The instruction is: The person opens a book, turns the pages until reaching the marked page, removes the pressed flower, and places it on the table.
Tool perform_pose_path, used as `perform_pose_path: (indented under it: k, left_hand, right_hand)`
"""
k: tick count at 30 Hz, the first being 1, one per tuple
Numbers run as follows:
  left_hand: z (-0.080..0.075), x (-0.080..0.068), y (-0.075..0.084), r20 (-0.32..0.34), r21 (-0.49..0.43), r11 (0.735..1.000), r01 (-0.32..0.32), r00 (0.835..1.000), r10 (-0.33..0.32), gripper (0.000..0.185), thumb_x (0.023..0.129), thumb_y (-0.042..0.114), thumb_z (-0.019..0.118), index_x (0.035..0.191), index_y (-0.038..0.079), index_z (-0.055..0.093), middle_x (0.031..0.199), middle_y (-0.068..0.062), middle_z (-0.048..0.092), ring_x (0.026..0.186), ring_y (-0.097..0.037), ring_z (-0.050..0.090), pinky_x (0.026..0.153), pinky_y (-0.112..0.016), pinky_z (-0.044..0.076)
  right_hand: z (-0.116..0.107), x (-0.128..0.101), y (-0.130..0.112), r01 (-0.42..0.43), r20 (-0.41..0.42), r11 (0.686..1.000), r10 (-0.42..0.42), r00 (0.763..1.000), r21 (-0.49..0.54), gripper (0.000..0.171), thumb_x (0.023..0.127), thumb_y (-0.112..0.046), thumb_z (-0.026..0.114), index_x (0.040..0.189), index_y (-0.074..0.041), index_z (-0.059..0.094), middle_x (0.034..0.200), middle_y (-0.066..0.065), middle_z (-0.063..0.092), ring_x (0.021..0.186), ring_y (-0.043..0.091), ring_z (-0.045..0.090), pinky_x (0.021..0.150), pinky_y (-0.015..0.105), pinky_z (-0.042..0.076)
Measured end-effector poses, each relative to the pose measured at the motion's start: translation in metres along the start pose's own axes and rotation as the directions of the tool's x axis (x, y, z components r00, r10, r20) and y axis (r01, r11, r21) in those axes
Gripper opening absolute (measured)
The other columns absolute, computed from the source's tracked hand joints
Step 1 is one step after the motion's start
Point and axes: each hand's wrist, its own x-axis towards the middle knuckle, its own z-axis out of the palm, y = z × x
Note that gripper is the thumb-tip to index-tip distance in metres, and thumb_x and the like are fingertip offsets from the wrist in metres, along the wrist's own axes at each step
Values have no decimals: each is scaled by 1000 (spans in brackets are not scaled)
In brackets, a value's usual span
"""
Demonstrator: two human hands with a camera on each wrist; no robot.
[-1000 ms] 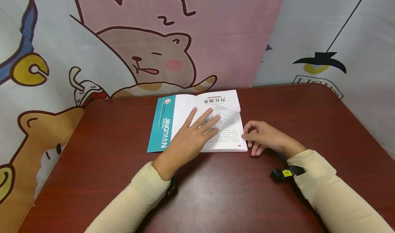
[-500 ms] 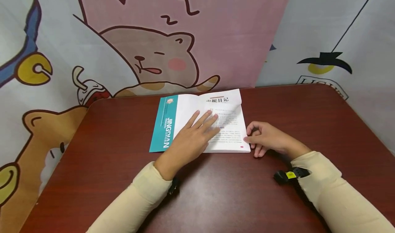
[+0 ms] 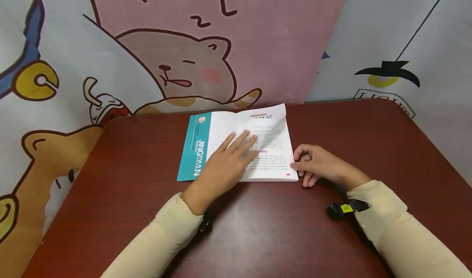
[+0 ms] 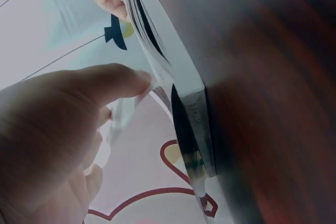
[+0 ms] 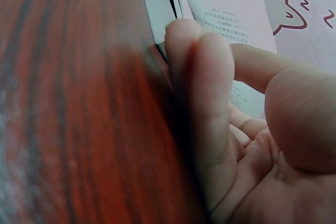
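An open paperback book point(image 3: 274, 163) with a teal cover flap point(image 3: 189, 151) lies on the table. My left hand point(image 3: 225, 163) lies over its pages with fingers straight and spread. Beside those fingers, a thin page point(image 3: 274, 132) bows up, its print showing through in reverse. In the left wrist view, my left thumb point(image 4: 126, 81) reaches the raised paper close to the page block. My right hand point(image 3: 318, 163) holds the book's right edge near the lower corner, thumb tip on the margin and fingers curled. The right wrist view shows curled fingers point(image 5: 210, 93) at the page block.
The dark reddish-brown table point(image 3: 258, 229) extends around the book. Behind its far edge hangs a cartoon-printed cloth point(image 3: 280, 44). A black strapped device with a yellow label point(image 3: 346, 208) is on the right wrist.
The thin page beside my left fingers has spread wider and now covers more of the printed title. My left fingers have shifted slightly; the right hand stays at the book's edge.
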Motion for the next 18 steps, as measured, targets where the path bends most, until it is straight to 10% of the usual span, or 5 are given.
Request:
perform_pose_path:
  k: [18]
  left_hand:
    - [-2,-2,-2,-28,10,998,70,997,-69,50,85,25,76,133,19,64,156,-7,45,148,-30,36,116,-53,35]
  right_hand:
    - [-1,0,-1,-1,11,1000,1,1000,-1,39,93,-18,71,111,1,43,73,11,60,53,24,69,50,38,58]
